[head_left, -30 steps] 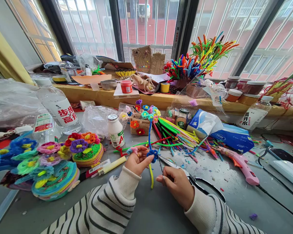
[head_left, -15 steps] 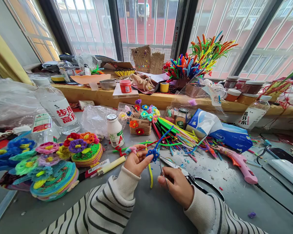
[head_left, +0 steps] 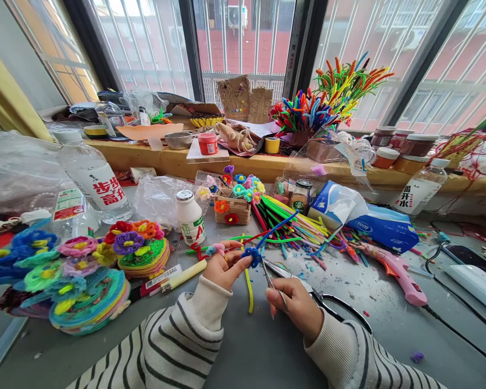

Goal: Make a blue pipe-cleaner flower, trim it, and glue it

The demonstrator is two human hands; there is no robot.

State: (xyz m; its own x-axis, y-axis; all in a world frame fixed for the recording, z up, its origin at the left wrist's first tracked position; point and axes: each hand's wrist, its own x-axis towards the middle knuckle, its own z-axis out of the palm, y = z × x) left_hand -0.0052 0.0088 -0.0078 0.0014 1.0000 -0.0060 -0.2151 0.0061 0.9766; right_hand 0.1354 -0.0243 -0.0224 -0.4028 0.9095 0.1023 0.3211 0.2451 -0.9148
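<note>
Blue pipe-cleaner flower [head_left: 251,257] is in the lower middle of the frame, its long stem pointing to upper right. The left hand [head_left: 224,268] pinches it between thumb and fingers, partly curled. The right hand [head_left: 297,307] is closed round a slim metal tool [head_left: 267,276] — scissors or tweezers, I cannot tell — with its tip near the petals. Behind this hand lie black-handled scissors [head_left: 345,307]. Above, at the centre, stands a woven basket [head_left: 240,217] with small flowers; a pink glue gun [head_left: 397,270] rests at right.
</note>
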